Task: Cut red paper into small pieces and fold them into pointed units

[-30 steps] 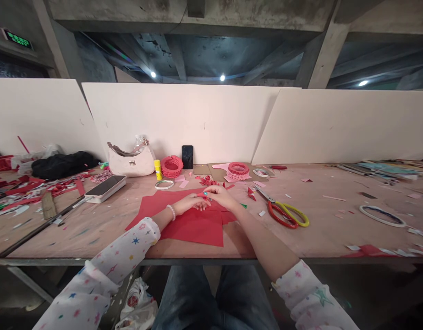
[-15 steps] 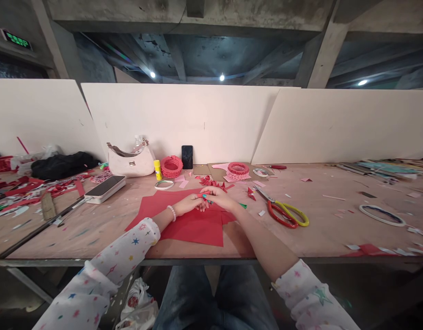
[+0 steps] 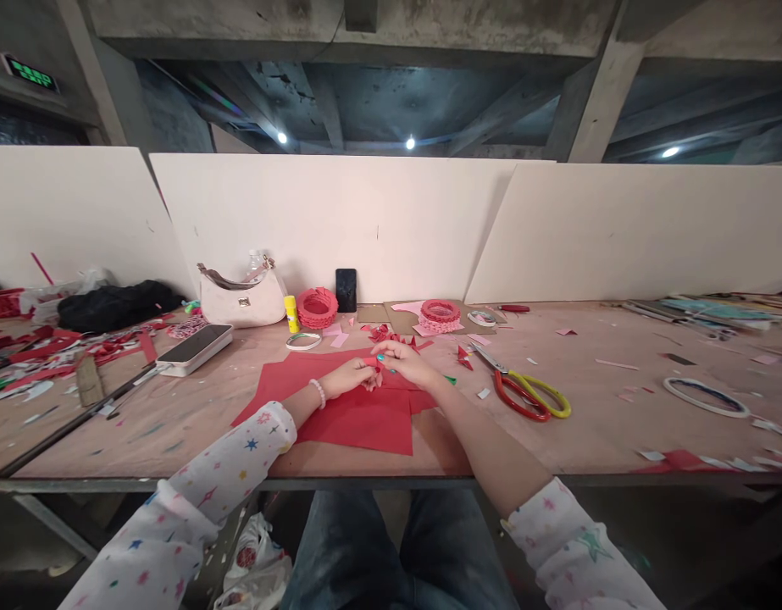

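My left hand (image 3: 346, 378) and my right hand (image 3: 407, 364) meet over the red paper sheets (image 3: 356, 424), fingers pinching a small folded piece of red paper (image 3: 370, 363). The piece is mostly hidden by my fingers. A pink beaded bracelet (image 3: 316, 393) circles my left wrist. Just beyond my right hand lies a loose pile of small red paper folds (image 3: 384, 334). Red-handled and yellow-handled scissors (image 3: 524, 394) rest to the right of that hand, not touching it.
Along the back board stand a cream handbag (image 3: 241, 299), a glue stick (image 3: 292, 313), a black phone (image 3: 346, 290) and red paper rings (image 3: 317, 308). Scraps cover the plywood table (image 3: 594, 432). A white power bank (image 3: 195, 349) lies to the left.
My hands have shifted slightly around the small red paper piece, with the right fingers now a little higher. The scissors and other table items stay in place.
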{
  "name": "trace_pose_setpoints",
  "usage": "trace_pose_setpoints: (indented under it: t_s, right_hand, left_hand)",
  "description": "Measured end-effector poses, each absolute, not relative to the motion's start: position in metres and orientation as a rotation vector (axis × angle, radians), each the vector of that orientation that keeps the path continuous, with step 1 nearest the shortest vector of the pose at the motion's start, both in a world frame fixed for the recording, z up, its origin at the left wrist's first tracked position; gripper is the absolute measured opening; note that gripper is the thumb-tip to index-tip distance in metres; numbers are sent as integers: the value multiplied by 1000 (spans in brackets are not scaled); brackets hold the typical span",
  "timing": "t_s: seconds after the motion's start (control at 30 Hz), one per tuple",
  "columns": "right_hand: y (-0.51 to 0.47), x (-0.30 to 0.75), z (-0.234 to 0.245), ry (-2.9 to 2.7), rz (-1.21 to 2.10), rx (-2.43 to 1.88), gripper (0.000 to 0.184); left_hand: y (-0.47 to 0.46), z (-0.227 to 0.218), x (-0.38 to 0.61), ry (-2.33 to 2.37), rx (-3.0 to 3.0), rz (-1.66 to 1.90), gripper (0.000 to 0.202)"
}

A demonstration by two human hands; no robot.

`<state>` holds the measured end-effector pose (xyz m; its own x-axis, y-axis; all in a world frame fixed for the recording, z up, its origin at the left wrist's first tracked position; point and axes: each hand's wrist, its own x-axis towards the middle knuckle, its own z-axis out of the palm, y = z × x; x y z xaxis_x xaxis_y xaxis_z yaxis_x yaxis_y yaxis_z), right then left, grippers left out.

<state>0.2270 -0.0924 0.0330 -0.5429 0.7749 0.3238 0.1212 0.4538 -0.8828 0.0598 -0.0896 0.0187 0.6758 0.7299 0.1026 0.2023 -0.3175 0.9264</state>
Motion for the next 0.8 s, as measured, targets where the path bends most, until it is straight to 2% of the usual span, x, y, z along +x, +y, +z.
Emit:
trace_pose_setpoints:
  t_s: [0.4,0.57,0.7,0.8]
  right_hand:
    - [-91,227,33,-1925,1063,-766,18]
    - [-95,228,36,-1864,1149,-776,28]
    - [-95,229,35,-1923,1093,-758,39]
    - [-93,229,31,-1975,1056,-746,40]
  left_hand:
    - [-87,17,61,739,1790,660,20]
    - [-85,16,60,669,1600,749,21]
    - [-84,18,58,598,1459,737,24]
    - [-83,19,57,590,1406,710,23]
